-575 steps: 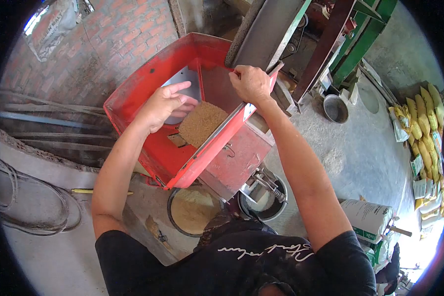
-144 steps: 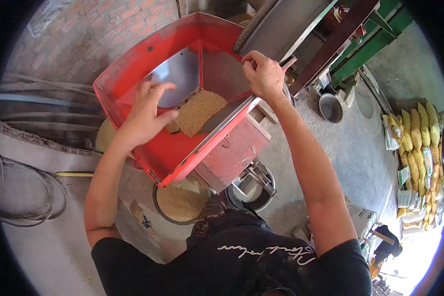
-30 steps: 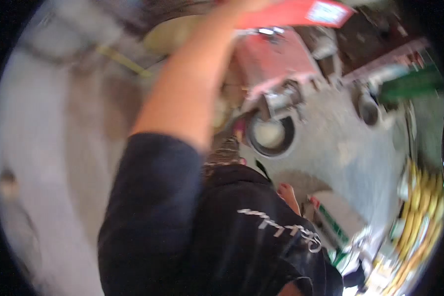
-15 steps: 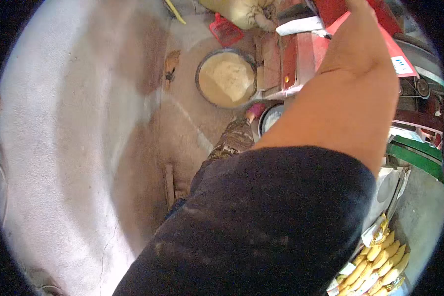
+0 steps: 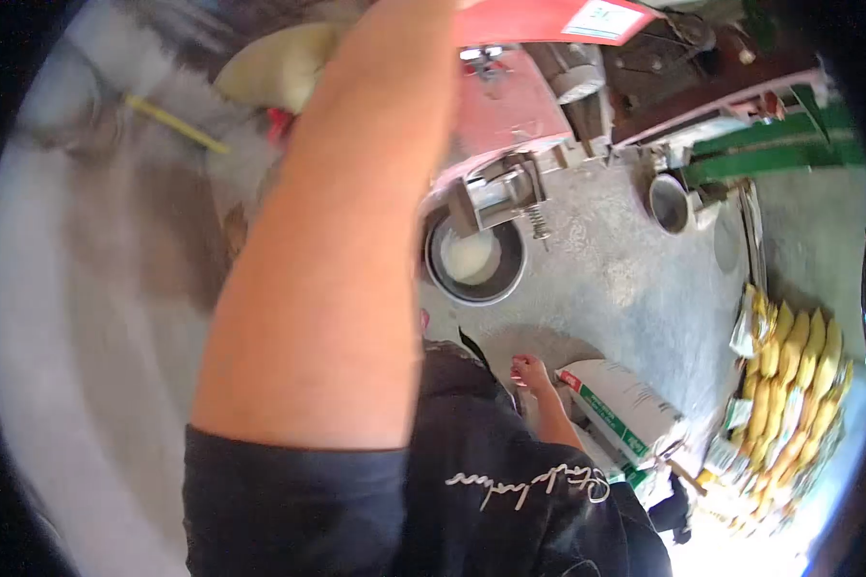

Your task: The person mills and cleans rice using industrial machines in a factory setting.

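Since the left arm runs up past the top edge, the left hand is out of frame and its grip cannot be told. The arm reaches toward the red hopper, whose rim lies along the top, just right of the arm. The hopper looks like painted sheet steel, so it is probably stiff, heavy, fixed on the mill, not fragile, and dusty rather than slick. Its folded rim seems the place to take hold.

Left of the arm lie one yellow rod and one pale sack. Right of it, under the one spout, stands one bucket with white meal inside. Below the bucket, the right hand hangs low with its fingers loosely curled and nothing seen in it; whether it is closed cannot be told. Further right are one metal bowl, one white bag and a stack of yellow packs, too many and too blurred to count.
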